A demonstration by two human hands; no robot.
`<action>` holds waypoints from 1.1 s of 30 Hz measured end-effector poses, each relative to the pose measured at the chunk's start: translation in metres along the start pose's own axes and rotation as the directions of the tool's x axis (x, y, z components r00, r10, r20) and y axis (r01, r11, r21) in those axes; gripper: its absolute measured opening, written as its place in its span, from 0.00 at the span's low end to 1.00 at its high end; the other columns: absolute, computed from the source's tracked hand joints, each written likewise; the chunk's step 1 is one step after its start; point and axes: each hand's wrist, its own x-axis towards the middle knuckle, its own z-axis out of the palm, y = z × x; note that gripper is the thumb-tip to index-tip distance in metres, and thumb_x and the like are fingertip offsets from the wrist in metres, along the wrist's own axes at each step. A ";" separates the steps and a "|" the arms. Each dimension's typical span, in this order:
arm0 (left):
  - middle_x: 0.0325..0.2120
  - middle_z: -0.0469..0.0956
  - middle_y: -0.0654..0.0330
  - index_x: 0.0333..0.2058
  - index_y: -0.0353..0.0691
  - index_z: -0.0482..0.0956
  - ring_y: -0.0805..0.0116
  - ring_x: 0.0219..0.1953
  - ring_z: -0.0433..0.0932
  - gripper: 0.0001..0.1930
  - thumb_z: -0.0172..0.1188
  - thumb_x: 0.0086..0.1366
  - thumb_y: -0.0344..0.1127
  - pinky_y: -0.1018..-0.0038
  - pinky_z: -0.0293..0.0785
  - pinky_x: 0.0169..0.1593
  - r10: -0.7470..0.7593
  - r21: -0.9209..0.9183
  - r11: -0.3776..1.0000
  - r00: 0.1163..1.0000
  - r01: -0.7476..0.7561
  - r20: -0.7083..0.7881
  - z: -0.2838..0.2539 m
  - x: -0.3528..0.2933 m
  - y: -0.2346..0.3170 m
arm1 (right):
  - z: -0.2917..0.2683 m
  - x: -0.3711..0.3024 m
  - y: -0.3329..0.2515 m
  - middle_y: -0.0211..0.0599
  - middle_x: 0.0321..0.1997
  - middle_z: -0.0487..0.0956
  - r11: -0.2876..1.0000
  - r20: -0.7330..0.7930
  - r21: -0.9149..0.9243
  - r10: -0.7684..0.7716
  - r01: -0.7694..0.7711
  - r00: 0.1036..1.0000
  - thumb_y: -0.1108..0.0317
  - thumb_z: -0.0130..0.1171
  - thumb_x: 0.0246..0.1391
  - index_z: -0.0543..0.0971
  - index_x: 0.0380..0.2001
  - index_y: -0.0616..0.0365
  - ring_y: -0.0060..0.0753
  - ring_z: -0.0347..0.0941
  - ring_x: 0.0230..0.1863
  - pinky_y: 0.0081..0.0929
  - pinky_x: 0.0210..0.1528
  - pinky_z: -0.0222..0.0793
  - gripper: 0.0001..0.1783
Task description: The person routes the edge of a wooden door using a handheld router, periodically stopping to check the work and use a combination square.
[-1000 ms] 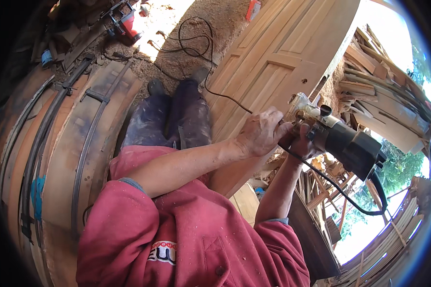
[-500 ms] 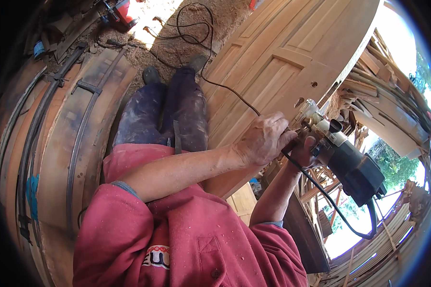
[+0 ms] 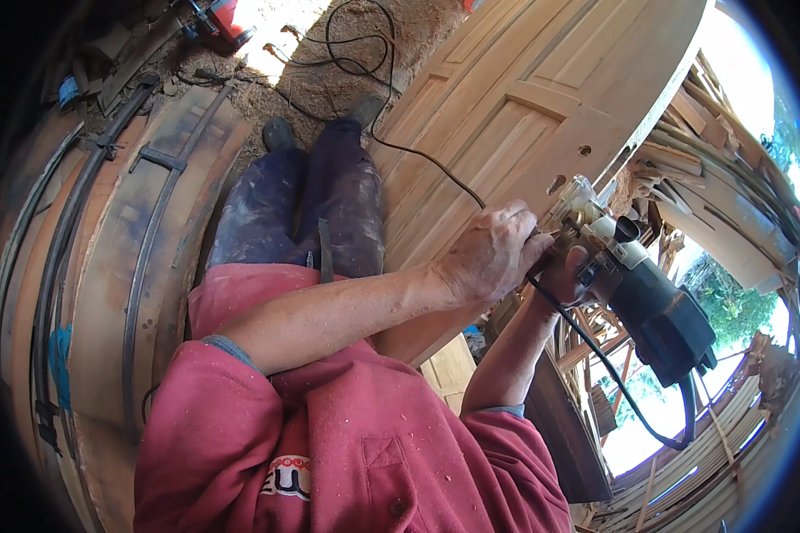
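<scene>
My right hand [image 3: 567, 277] grips a trim router [image 3: 653, 306] with a black motor body, a pale metal collar and a clear base. The router lies tilted, its base toward the door's edge and its motor end pointing away to the lower right. My left hand [image 3: 493, 253] reaches across from the left, its fingers pinched together against the router's collar end. What those fingers hold is hidden. A black power cord [image 3: 596, 351] loops from the motor's end back to my hands. Beneath them lies a panelled wooden door [image 3: 498, 169] with lock holes near its edge.
Curved boards [image 3: 107, 293] with long bar clamps [image 3: 156, 249] lie on the left. More cord [image 3: 391, 62] coils over the sawdust floor, near a red tool [image 3: 227, 22]. Piled wood offcuts [image 3: 711, 178] stand at the right. My legs [image 3: 302, 204] are beside the door.
Both hands stay at the router, with the left fingers shifting only slightly at its collar end. The whole view has moved a little.
</scene>
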 end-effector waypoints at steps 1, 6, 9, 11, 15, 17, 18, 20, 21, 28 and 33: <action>0.27 0.71 0.44 0.29 0.31 0.70 0.41 0.31 0.75 0.14 0.54 0.67 0.38 0.55 0.70 0.36 -0.007 -0.001 1.000 1.000 0.007 0.007 0.000 0.000 0.000 | 0.000 0.000 0.000 0.45 0.57 0.74 1.000 0.035 0.024 -0.022 0.021 0.999 0.56 0.74 0.45 0.69 0.59 0.65 0.43 0.73 0.55 0.42 0.57 0.72 0.41; 0.27 0.72 0.44 0.29 0.30 0.71 0.42 0.30 0.75 0.14 0.54 0.67 0.38 0.55 0.70 0.35 0.011 -0.001 1.000 1.000 -0.011 0.003 -0.002 0.002 -0.001 | 0.004 -0.005 -0.002 0.47 0.58 0.74 1.000 0.023 0.028 -0.012 0.012 1.000 0.55 0.74 0.45 0.68 0.59 0.65 0.44 0.73 0.55 0.43 0.57 0.72 0.42; 0.27 0.72 0.44 0.28 0.30 0.71 0.42 0.29 0.75 0.14 0.54 0.67 0.38 0.55 0.70 0.34 -0.004 -0.007 1.000 1.000 0.004 0.004 -0.003 0.002 0.001 | 0.012 -0.001 -0.012 0.47 0.58 0.74 0.999 0.011 0.012 -0.039 0.039 0.999 0.55 0.74 0.45 0.68 0.59 0.65 0.45 0.73 0.55 0.44 0.57 0.73 0.42; 0.26 0.72 0.44 0.28 0.30 0.71 0.42 0.29 0.75 0.14 0.55 0.67 0.38 0.55 0.70 0.34 -0.014 -0.011 1.000 1.000 0.014 0.010 -0.003 0.002 0.005 | 0.014 0.002 -0.018 0.48 0.58 0.74 0.998 0.004 0.013 -0.060 0.060 0.998 0.55 0.74 0.46 0.68 0.59 0.65 0.46 0.74 0.55 0.45 0.57 0.73 0.42; 0.25 0.71 0.43 0.27 0.30 0.71 0.43 0.27 0.75 0.15 0.55 0.67 0.37 0.56 0.70 0.33 0.003 -0.005 1.000 1.000 -0.003 -0.006 -0.005 0.000 0.009 | 0.020 0.006 -0.029 0.51 0.57 0.75 0.998 -0.033 -0.066 0.017 -0.019 0.999 0.45 0.75 0.42 0.66 0.60 0.68 0.46 0.74 0.55 0.43 0.58 0.71 0.50; 0.25 0.71 0.44 0.27 0.30 0.71 0.43 0.27 0.75 0.15 0.55 0.67 0.37 0.56 0.70 0.33 0.010 0.013 1.000 1.000 -0.010 0.002 -0.006 0.000 0.009 | 0.021 0.005 -0.030 0.52 0.57 0.75 0.999 -0.039 -0.053 0.009 -0.011 0.999 0.44 0.75 0.42 0.66 0.60 0.68 0.46 0.74 0.55 0.44 0.58 0.72 0.51; 0.24 0.71 0.44 0.27 0.30 0.71 0.43 0.27 0.75 0.15 0.55 0.67 0.37 0.56 0.70 0.32 0.013 0.002 1.000 1.000 -0.013 -0.004 -0.006 0.000 0.009 | 0.019 0.003 -0.029 0.52 0.57 0.75 0.998 -0.051 -0.065 0.019 -0.022 0.999 0.43 0.75 0.42 0.66 0.60 0.68 0.46 0.74 0.55 0.44 0.58 0.72 0.52; 0.24 0.71 0.44 0.26 0.30 0.71 0.44 0.27 0.75 0.15 0.55 0.67 0.37 0.56 0.70 0.32 0.014 -0.008 1.000 1.000 -0.014 -0.008 -0.006 -0.001 0.009 | 0.019 0.002 -0.029 0.52 0.57 0.75 0.996 -0.063 -0.079 0.030 -0.035 0.998 0.41 0.75 0.41 0.65 0.60 0.68 0.46 0.74 0.55 0.44 0.59 0.72 0.53; 0.24 0.71 0.44 0.26 0.30 0.71 0.44 0.27 0.76 0.15 0.55 0.67 0.37 0.56 0.70 0.33 -0.002 -0.008 1.000 1.000 0.002 -0.007 -0.006 -0.001 0.009 | 0.021 0.002 -0.029 0.52 0.57 0.75 0.997 -0.063 -0.070 0.008 -0.013 0.998 0.40 0.74 0.41 0.65 0.60 0.68 0.45 0.75 0.55 0.43 0.59 0.72 0.53; 0.24 0.71 0.45 0.26 0.31 0.71 0.45 0.27 0.75 0.15 0.55 0.67 0.38 0.56 0.70 0.32 0.070 0.100 0.992 0.997 -0.073 0.031 -0.007 0.003 0.009 | 0.004 -0.005 -0.011 0.49 0.60 0.72 0.999 0.025 -0.046 0.023 -0.022 0.999 0.51 0.73 0.46 0.66 0.61 0.64 0.47 0.71 0.59 0.46 0.60 0.71 0.45; 0.23 0.71 0.46 0.26 0.31 0.71 0.45 0.26 0.75 0.15 0.55 0.67 0.38 0.57 0.69 0.32 0.073 0.090 0.993 0.997 -0.074 0.015 -0.007 0.001 0.009 | 0.013 -0.004 -0.022 0.48 0.61 0.71 0.999 0.017 0.047 0.007 -0.008 1.000 0.56 0.73 0.47 0.66 0.62 0.63 0.48 0.68 0.62 0.48 0.62 0.69 0.43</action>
